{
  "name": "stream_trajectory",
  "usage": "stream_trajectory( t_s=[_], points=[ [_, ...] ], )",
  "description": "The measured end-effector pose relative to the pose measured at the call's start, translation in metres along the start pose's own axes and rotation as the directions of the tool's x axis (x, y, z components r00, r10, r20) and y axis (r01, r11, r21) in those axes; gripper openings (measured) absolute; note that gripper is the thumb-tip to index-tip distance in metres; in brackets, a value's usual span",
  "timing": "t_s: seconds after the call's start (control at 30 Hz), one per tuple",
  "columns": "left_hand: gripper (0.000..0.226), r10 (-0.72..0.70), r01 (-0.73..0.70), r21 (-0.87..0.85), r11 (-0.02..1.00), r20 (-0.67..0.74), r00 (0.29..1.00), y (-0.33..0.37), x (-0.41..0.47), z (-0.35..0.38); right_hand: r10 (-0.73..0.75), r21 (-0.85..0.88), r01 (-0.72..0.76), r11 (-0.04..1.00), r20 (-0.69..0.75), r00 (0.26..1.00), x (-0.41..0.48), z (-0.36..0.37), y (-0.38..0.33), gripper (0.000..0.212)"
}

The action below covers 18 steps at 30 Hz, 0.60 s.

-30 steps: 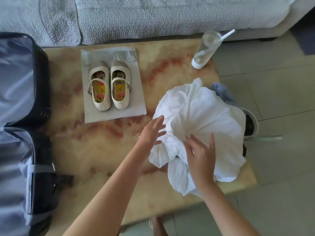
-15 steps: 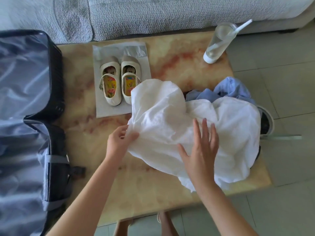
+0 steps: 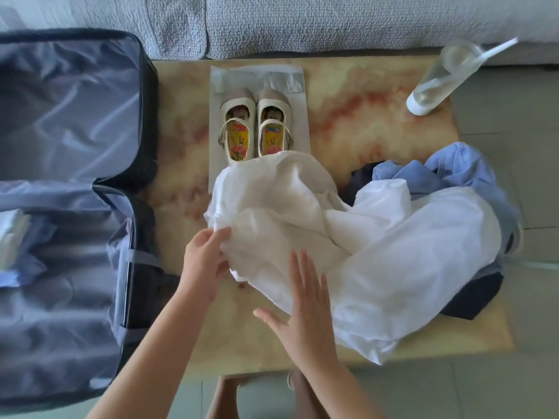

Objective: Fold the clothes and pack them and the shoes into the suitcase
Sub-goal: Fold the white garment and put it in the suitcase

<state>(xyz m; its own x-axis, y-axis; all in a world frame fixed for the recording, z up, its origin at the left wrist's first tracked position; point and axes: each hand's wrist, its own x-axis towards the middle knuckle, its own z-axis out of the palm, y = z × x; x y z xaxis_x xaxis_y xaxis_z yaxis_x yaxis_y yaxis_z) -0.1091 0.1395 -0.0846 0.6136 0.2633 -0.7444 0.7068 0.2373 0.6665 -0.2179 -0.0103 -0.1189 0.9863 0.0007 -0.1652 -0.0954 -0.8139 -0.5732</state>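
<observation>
We see the left hand (image 3: 202, 261) pinching the left edge of the white garment (image 3: 378, 252), thumb on top of the cloth, fingers curled under it. The right hand (image 3: 305, 313) is flat, palm down, with fingers straight and slightly spread. Its fingertips lie on the near edge of the same garment, and the heel of the hand is over the bare table (image 3: 348, 116).

The white garment lies crumpled and unfolded across the middle and right of the table, and its far edge covers the heels of the shoes (image 3: 255, 128). The shoes are a cream strapped pair with colourful insoles, side by side on a grey sheet (image 3: 302, 116), toes toward the sofa (image 3: 302, 19).

A light blue garment (image 3: 453, 170) is bunched at the right edge of the table, partly under the white one. A dark garment (image 3: 475, 297) shows beneath both.

The suitcase (image 3: 60, 176) lies open left of the table, both halves lined in grey-blue fabric. We cannot tell if it touches the table. Something pale sits in its near half, too blurred to name.

A clear bottle (image 3: 435, 80) with a straw stands on the far right corner of the table
</observation>
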Motion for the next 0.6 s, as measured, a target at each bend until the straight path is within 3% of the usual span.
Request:
stream_trajectory(
  t_s=[0.13,0.3,0.4,0.53,0.6],
  points=[
    [0.013,0.034,-0.033,-0.007,0.999,0.188,0.982,-0.001,-0.010,0.009,-0.017,0.117,0.018,0.993,-0.009,1.000,0.038,-0.011,-0.023,0.095],
    [0.020,0.062,-0.077,0.040,0.996,0.301,0.952,0.011,-0.013,0.016,-0.061,0.277,0.094,0.956,-0.126,0.990,0.066,-0.018,-0.025,0.054],
    [0.026,0.117,-0.157,0.122,0.980,0.286,0.951,0.015,-0.003,0.006,0.083,0.379,-0.032,0.925,-0.118,0.990,0.071,-0.019,-0.017,0.031],
    [0.024,0.230,-0.246,0.228,0.942,0.093,0.969,0.009,0.017,-0.019,0.217,0.529,-0.183,0.829,-0.002,0.976,0.074,-0.037,-0.017,0.017],
    [0.033,0.206,-0.216,0.343,0.914,0.066,0.976,-0.002,0.035,-0.027,0.269,0.584,-0.212,0.784,-0.012,0.963,0.082,-0.052,-0.017,0.032]
  ],
)
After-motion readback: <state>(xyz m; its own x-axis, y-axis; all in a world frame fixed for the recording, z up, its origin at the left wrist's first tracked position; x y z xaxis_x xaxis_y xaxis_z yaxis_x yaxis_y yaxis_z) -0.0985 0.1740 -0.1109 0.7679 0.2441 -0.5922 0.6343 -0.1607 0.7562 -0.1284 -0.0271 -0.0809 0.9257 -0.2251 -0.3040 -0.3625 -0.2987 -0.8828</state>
